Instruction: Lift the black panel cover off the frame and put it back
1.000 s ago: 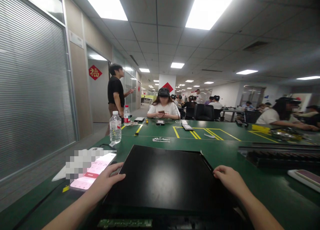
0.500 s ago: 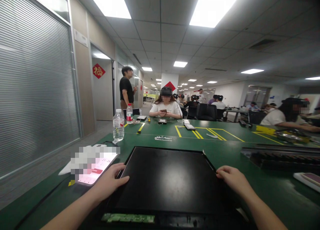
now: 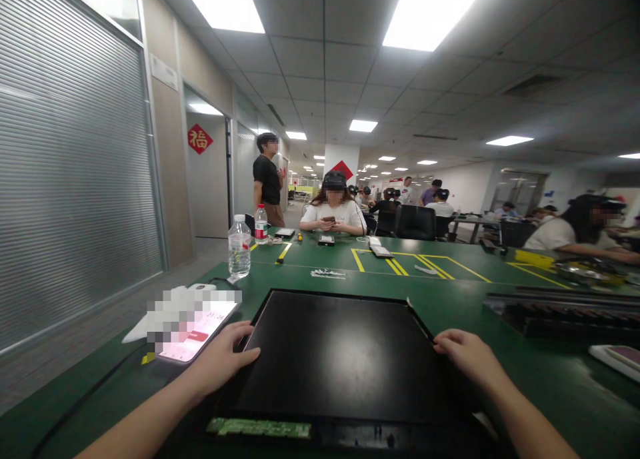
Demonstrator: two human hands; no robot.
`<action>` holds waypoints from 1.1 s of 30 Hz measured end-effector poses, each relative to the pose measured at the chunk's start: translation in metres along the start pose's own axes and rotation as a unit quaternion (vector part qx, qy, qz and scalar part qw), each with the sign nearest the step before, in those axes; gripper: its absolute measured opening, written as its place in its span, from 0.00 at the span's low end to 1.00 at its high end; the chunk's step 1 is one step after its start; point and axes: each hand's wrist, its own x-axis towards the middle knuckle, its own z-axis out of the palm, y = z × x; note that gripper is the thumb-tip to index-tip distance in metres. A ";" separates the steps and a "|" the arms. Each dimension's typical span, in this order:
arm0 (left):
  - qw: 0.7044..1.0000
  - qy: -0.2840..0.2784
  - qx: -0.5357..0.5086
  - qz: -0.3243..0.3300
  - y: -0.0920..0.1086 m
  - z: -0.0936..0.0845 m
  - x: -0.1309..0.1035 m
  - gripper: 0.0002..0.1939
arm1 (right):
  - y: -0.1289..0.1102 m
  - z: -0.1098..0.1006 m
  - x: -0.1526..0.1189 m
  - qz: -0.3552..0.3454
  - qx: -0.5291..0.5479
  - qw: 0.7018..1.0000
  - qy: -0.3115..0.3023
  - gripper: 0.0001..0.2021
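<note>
While a black panel [image 3: 345, 362] lies held by its edges, a green circuit strip [image 3: 260, 428] sits exposed

On a green table [image 3: 570, 396], directly before the wearer, the left hand [image 3: 220, 356] clasps the panel's left edge, thumb over the face, as the right hand [image 3: 465, 356] pinches the right edge. Uneven pressure from the two sides could flex or crack the panel; the slighter right-hand pinch could slip. The strip, along the near edge, could scrape if caught. A lit phone [image 3: 200, 336] just beside the left hand and a large water bottle [image 3: 239, 252] beyond it crowd any leftward swing; a dark slotted rail [image 3: 560, 316] limits the right.
</note>
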 end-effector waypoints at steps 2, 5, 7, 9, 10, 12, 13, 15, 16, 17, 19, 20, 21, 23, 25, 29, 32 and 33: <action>1.000 0.000 -0.003 -0.002 -0.001 0.000 0.000 0.25 | 0.002 0.001 0.002 0.005 0.015 1.000 0.003 0.12; 1.000 0.004 0.004 0.002 0.000 0.001 0.000 0.25 | 0.002 0.000 0.002 0.009 0.021 1.000 0.009 0.12; 1.000 0.006 0.009 0.006 0.002 0.001 -0.001 0.24 | 0.001 0.000 0.002 0.008 0.017 1.000 0.010 0.12; 1.000 0.011 0.012 0.007 0.004 0.001 -0.002 0.24 | -0.001 0.000 0.001 0.005 0.011 1.000 0.010 0.13; 1.000 0.013 0.015 0.008 0.004 0.001 -0.002 0.25 | -0.001 0.000 0.001 0.003 0.009 1.000 0.011 0.13; 0.999 0.015 0.028 0.009 0.005 0.001 -0.003 0.26 | -0.001 0.000 0.000 0.003 0.007 1.000 0.012 0.13; 0.999 0.015 0.036 0.010 0.006 0.001 -0.003 0.26 | -0.001 0.000 0.000 0.003 0.008 1.000 0.012 0.13; 0.999 0.016 0.049 0.010 0.006 0.001 -0.004 0.28 | -0.001 0.000 -0.001 0.003 0.010 1.000 0.010 0.13; 0.998 0.017 0.053 0.010 0.007 0.001 -0.004 0.28 | -0.001 0.000 -0.001 0.002 0.012 1.000 0.008 0.13; 0.998 0.018 0.055 0.010 0.007 0.001 -0.004 0.28 | -0.001 0.000 -0.001 0.000 0.013 1.000 0.006 0.13; 0.998 0.019 0.060 0.012 0.007 0.002 -0.004 0.27 | -0.001 -0.001 -0.001 -0.003 0.016 1.000 0.007 0.13; 0.998 0.017 0.063 0.012 0.007 0.002 -0.004 0.28 | -0.001 -0.001 -0.002 -0.002 0.016 1.000 0.007 0.13; 0.998 0.016 0.066 0.013 0.007 0.002 -0.004 0.28 | -0.002 -0.001 -0.002 -0.001 0.013 1.000 0.008 0.13; 0.997 0.011 0.071 0.013 0.009 0.002 -0.004 0.29 | -0.004 -0.001 -0.003 0.002 0.005 1.000 0.010 0.12; 0.997 0.009 0.073 0.017 0.011 0.001 -0.005 0.29 | -0.006 -0.001 -0.005 0.003 -0.007 1.000 0.015 0.12; 0.996 0.008 0.081 0.044 0.016 0.001 -0.007 0.30 | -0.010 -0.002 -0.008 -0.004 -0.028 0.999 0.021 0.11; 0.993 0.002 0.103 0.062 0.017 0.000 -0.008 0.29 | -0.011 -0.002 -0.009 -0.004 -0.033 0.999 0.020 0.11; 0.992 0.001 0.105 0.066 0.016 -0.001 -0.008 0.28 | -0.011 -0.002 -0.009 -0.003 -0.033 0.999 0.020 0.11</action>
